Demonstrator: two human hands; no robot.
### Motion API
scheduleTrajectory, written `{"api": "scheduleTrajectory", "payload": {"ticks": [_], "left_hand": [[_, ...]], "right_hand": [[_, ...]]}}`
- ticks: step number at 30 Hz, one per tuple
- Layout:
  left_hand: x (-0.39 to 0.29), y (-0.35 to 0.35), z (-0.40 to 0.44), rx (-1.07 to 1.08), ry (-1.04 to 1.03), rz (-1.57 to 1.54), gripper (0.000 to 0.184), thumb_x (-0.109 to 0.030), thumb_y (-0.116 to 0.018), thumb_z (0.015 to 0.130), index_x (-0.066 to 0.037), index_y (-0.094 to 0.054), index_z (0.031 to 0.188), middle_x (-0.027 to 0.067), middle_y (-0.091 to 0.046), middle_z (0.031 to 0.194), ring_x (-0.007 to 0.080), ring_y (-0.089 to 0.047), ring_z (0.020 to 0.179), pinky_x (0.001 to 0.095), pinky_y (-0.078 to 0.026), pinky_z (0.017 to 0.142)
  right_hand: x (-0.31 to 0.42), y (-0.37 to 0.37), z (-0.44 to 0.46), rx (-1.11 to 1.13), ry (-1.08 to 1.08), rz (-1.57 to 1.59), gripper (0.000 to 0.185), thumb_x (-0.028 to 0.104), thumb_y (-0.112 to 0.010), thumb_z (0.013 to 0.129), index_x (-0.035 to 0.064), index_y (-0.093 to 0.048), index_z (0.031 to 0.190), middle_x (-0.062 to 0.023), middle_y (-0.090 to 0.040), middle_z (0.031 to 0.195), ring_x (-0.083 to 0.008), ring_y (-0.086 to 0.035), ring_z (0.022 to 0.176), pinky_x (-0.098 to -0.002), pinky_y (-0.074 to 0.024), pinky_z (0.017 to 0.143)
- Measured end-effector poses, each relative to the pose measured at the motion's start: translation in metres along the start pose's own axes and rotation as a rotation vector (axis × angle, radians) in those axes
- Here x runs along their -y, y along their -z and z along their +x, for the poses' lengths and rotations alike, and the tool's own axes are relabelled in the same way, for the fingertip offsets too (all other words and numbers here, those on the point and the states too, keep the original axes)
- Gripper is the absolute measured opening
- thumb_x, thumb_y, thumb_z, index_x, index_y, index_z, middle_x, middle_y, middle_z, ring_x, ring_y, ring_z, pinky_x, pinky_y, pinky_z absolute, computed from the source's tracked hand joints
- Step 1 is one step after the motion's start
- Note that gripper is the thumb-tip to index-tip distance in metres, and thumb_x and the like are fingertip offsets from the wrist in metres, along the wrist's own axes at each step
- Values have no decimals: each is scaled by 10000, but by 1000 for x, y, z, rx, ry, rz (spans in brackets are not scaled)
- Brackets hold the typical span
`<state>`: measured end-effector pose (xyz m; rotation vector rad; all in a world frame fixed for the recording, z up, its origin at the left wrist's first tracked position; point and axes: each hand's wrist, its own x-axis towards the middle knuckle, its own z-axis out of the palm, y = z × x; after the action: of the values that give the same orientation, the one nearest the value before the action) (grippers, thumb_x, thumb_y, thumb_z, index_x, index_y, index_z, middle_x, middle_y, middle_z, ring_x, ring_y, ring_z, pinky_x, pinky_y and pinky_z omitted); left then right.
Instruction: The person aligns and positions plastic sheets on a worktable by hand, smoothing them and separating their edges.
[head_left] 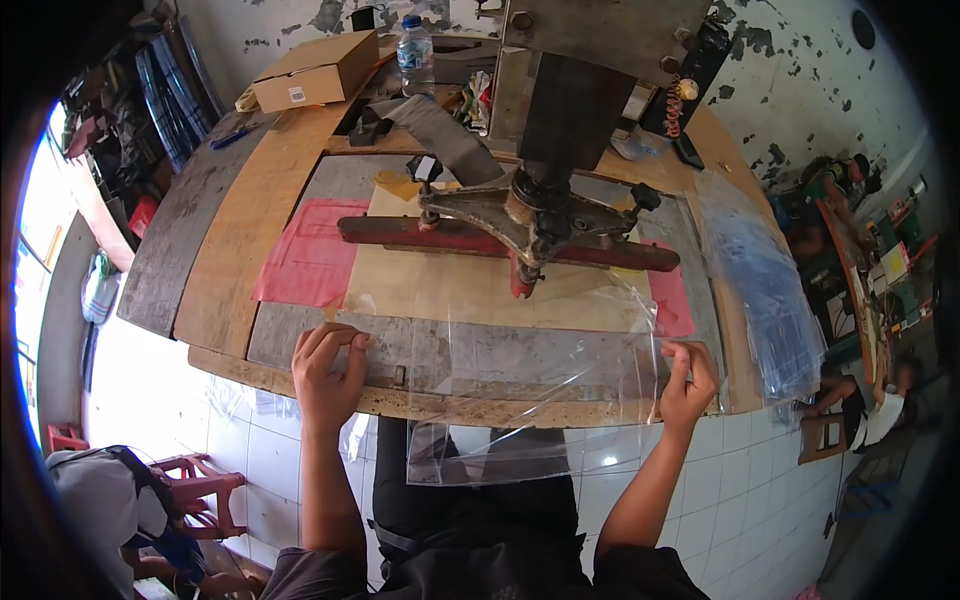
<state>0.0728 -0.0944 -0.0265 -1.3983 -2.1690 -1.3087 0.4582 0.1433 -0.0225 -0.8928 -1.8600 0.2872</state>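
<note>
A clear plastic sheet point(520, 375) lies partly under the press head and hangs over the table's front edge towards my lap. Against its right edge, my right hand point(688, 380) pinches the film between thumb and fingers. My left hand point(328, 370) is at the front edge, left of the sheet, its fingers curled and thumb drawn in. Whether anything thin is between those fingertips, I cannot make out. Above the sheet hangs the press's long red bar point(470, 240), over a cream sheet point(400, 285) with a pink piece point(310, 255) at its left.
Folded clear plastic point(765, 300) is stacked at the table's right side. A cardboard box point(315, 72), a water bottle point(414, 58) and a blue pen point(230, 138) are at the back left. Other people sit at the lower left and far right.
</note>
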Motion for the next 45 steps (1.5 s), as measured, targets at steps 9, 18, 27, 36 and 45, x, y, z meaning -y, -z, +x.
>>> {"api": "scheduleTrajectory", "payload": {"ticks": [9,18,27,36,45], "left_hand": [[0,1,0,5,1,1,8,-34,-739,892,-39,-734,895,74,-743,918,300,-675,868,402,-514,824],[-1,1,1,3,-2,-11,30,-33,-722,916,-12,-726,894,105,-740,919,294,-696,867,382,-511,822],[2,1,0,-17,10,-19,44,-67,-740,909,-40,-719,881,71,-739,908,295,-681,846,409,-509,816],[6,0,-5,-29,1,-43,58,-79,-743,914,-38,-720,882,80,-735,901,305,-679,825,418,-508,812],[6,1,-5,-12,5,-57,90,-98,-745,923,-32,-713,872,88,-713,864,319,-670,811,427,-506,802]], "right_hand": [[3,0,0,-8,-2,5,265,129,-607,1048,-53,-745,915,-141,-715,834,-262,-723,746,-358,-545,674],[0,0,-1,-10,15,1,257,128,-609,1050,-43,-747,915,-135,-714,826,-257,-712,749,-352,-535,678],[1,-1,0,18,-5,9,243,126,-612,1050,-41,-733,921,-125,-714,837,-252,-707,761,-352,-538,707],[-1,-4,-3,124,-54,15,242,172,-617,1058,-32,-745,1082,-136,-742,944,-260,-725,893,-370,-543,840],[-18,-10,28,300,-381,212,509,426,-502,1122,14,-692,1351,-75,-746,1070,-166,-670,1008,-323,-515,892]]}}
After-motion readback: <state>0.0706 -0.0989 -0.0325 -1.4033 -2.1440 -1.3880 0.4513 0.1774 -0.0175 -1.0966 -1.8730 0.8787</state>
